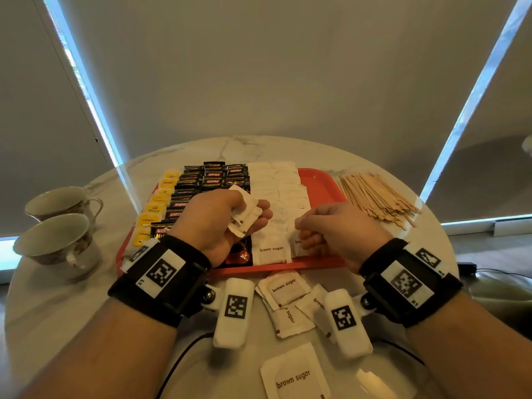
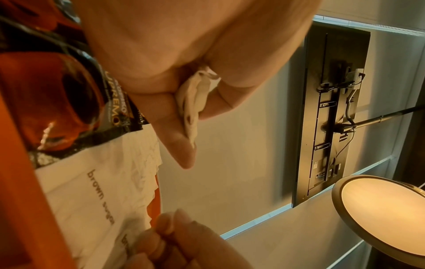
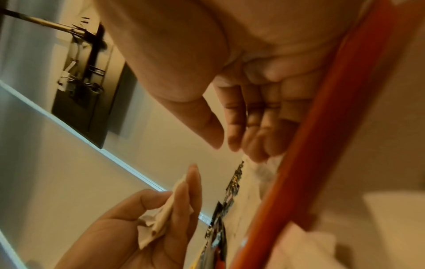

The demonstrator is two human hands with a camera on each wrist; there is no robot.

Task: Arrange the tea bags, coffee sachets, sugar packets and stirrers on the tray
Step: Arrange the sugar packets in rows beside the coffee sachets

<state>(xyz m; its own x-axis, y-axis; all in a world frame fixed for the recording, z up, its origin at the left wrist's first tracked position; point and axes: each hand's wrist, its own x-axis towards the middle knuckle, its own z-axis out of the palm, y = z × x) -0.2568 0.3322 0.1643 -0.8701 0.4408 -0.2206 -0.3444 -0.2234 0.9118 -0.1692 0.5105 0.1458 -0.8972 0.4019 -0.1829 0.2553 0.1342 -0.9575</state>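
Your left hand (image 1: 227, 217) squeezes spare sugar packets (image 1: 244, 216) to feed your right hand (image 1: 331, 226), whose loosely bent fingers (image 3: 255, 131) hold nothing and press a packet (image 1: 298, 245) into its row.

- The left hand (image 1: 214, 223) covers the near coffee sachets (image 1: 184, 197), so only part of their print reads.
- How many sugar packets (image 1: 244, 214) that hand holds cannot be told; they overlap.
- Under the right hand (image 1: 331, 228), a packet (image 1: 298, 244) on the tray (image 1: 273, 267) shows only the start of its print, and whether the fingertips touch it is unclear.
- The wrist devices hide parts of the loose packets (image 1: 288, 289) nearer than both hands.
- The nearest packet (image 1: 293, 375) is cut by the bottom edge.
- In the right wrist view the tray contents beyond the fingers (image 3: 253, 127) are blurred.
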